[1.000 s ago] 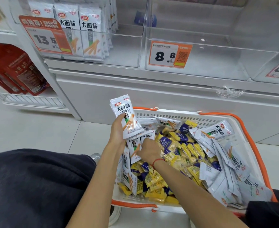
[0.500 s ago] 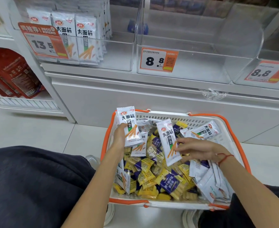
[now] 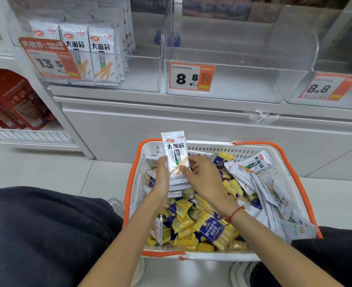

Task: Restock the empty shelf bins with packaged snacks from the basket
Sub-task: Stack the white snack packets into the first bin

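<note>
Head view, from the left edge: red packets (image 3: pixel 15 102) stand on a low wire shelf (image 3: pixel 32 137), and a dark trouser leg (image 3: pixel 42 235) fills the lower left corner. Above, the left clear bin (image 3: pixel 142 75) holds upright white snack packets (image 3: pixel 102 56) behind an orange price tag (image 3: pixel 50 59) marked 13.5.

Near the middle, the left hand (image 3: pixel 162 175) grips a stack of white snack packets (image 3: pixel 176 156), fingers curled round the stack's left edge; the stack stands upright over the far left part of the white basket (image 3: pixel 254 151) with its orange rim. The right hand (image 3: pixel 204 179) meets the same stack from the right, thumb pressed on the front packet's lower right corner and fingers behind it, pinching it. A red string (image 3: pixel 234 213) circles the right wrist.

Inside the basket, yellow and purple snack packs (image 3: pixel 191 222) lie heaped in the near and middle part, while loose white packets (image 3: pixel 254 164) lean along the right side. The basket sits on the pale tiled floor (image 3: pixel 46 168), just in front of the white shelf base (image 3: pixel 212 129).

Above it, the middle clear bin (image 3: pixel 243 79) carries a price tag (image 3: pixel 191 76) marked 8.8 and shows no packets. Further right, another clear bin (image 3: pixel 347 88) bears a second 8.8 tag (image 3: pixel 324 87). A scrap of clear plastic (image 3: pixel 262 117) sits on the shelf ledge below.
</note>
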